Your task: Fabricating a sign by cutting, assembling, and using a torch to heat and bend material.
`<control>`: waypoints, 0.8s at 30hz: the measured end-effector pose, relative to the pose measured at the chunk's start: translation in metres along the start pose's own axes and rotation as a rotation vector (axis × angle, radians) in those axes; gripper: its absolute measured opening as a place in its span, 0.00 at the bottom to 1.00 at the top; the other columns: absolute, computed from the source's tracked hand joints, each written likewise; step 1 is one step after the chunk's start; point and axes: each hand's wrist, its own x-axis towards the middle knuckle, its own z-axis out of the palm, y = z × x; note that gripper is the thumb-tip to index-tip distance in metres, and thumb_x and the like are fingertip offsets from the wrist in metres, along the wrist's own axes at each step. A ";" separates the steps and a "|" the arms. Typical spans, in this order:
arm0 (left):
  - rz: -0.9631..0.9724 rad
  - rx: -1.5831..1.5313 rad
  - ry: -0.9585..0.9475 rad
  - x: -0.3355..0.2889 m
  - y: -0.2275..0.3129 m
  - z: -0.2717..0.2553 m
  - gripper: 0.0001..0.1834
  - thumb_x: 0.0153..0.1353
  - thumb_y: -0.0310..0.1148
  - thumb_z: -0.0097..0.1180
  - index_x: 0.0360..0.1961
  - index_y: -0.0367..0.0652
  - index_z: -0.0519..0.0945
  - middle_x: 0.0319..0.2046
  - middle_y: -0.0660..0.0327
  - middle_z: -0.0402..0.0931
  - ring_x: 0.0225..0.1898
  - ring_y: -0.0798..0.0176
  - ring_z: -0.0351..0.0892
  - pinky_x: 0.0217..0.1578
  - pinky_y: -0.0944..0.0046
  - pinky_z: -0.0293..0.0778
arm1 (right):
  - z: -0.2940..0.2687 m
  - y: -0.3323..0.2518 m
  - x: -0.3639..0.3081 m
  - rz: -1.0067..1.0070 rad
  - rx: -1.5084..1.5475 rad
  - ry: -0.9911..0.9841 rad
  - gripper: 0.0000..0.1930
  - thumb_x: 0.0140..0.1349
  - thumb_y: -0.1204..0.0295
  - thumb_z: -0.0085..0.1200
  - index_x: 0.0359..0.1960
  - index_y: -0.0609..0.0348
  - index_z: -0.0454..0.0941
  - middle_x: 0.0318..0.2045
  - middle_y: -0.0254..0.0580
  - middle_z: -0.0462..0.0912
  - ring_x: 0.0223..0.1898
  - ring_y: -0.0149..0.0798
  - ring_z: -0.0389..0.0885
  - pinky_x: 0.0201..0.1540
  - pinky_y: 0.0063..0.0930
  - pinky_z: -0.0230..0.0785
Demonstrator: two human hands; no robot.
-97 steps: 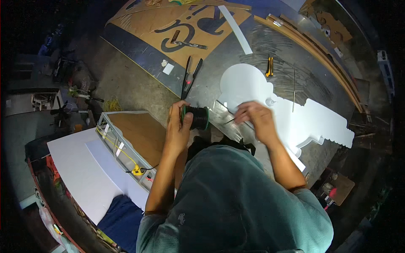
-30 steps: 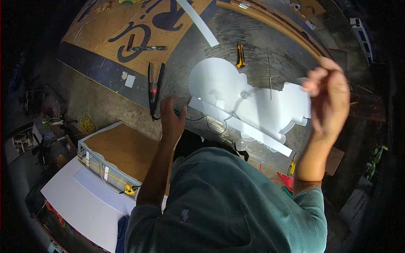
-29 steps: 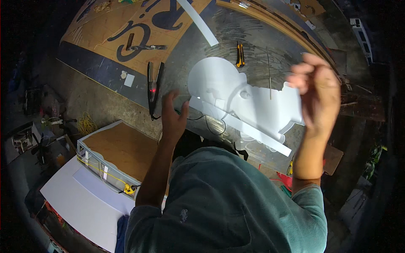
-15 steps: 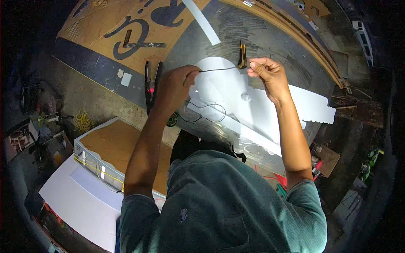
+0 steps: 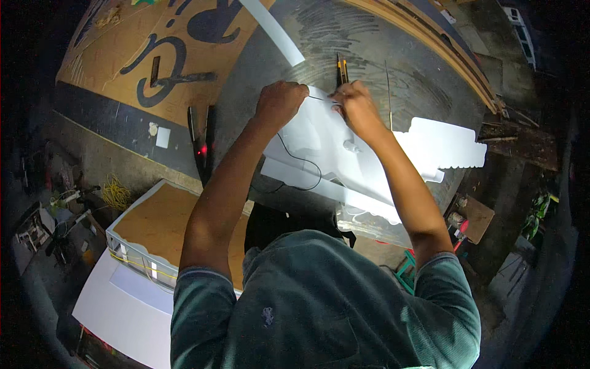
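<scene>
A thin dark cord (image 5: pixel 317 98) runs between my two hands above a white cut-out sheet (image 5: pixel 362 161). My left hand (image 5: pixel 281 103) is closed round it, and its slack hangs below in a loose loop over the sheet. Close by on the right, my right hand (image 5: pixel 359 111) pinches the cord near its fingertips. Just beyond that hand lies a yellow and black utility knife (image 5: pixel 342 69). A thin dark strand (image 5: pixel 388 92) shows beside my right wrist; whether it is part of the cord I cannot tell.
A white strip (image 5: pixel 273 32) lies at the far side of the grey table (image 5: pixel 246 117). Brown board with dark cut shapes (image 5: pixel 215 26) and a try square (image 5: pixel 155 71) are at left. A dark two-armed tool with a red light (image 5: pixel 201 149) stands at the table's near left edge.
My right hand has come left and closer to my left hand, shortening the cord span between them. Its fingers have closed on the cord. The whole view has shifted slightly.
</scene>
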 end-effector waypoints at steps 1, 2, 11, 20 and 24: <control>-0.005 0.004 -0.024 0.007 -0.003 0.006 0.10 0.67 0.37 0.55 0.41 0.45 0.85 0.35 0.52 0.84 0.37 0.46 0.84 0.38 0.48 0.78 | 0.013 0.010 0.001 0.058 0.001 -0.129 0.08 0.53 0.77 0.60 0.36 0.60 0.85 0.36 0.47 0.82 0.46 0.49 0.77 0.47 0.43 0.69; -0.007 -0.018 -0.013 0.012 -0.007 0.013 0.10 0.67 0.37 0.55 0.41 0.45 0.85 0.35 0.51 0.84 0.37 0.46 0.84 0.38 0.48 0.78 | 0.024 0.021 0.002 0.157 -0.013 -0.214 0.06 0.55 0.77 0.57 0.33 0.59 0.84 0.37 0.50 0.82 0.44 0.53 0.79 0.46 0.43 0.71; -0.223 -0.247 -0.100 0.051 -0.041 0.076 0.10 0.67 0.37 0.55 0.42 0.47 0.85 0.36 0.53 0.84 0.38 0.46 0.84 0.43 0.46 0.76 | 0.093 0.100 -0.019 0.406 0.472 -0.194 0.06 0.60 0.73 0.60 0.37 0.59 0.84 0.34 0.53 0.84 0.37 0.53 0.83 0.41 0.41 0.75; -0.136 0.049 -0.144 0.073 -0.030 0.088 0.07 0.62 0.41 0.61 0.39 0.57 0.87 0.37 0.63 0.82 0.42 0.55 0.81 0.45 0.45 0.61 | 0.093 0.112 -0.029 0.301 0.145 -0.168 0.13 0.59 0.73 0.60 0.46 0.58 0.84 0.43 0.53 0.84 0.45 0.54 0.81 0.49 0.42 0.74; -0.022 0.107 -0.041 0.077 -0.036 0.095 0.06 0.60 0.40 0.62 0.38 0.60 0.87 0.37 0.64 0.77 0.49 0.56 0.76 0.47 0.45 0.61 | 0.079 0.115 -0.023 0.433 -0.123 -0.182 0.16 0.54 0.77 0.59 0.47 0.58 0.83 0.41 0.51 0.81 0.43 0.53 0.78 0.50 0.41 0.73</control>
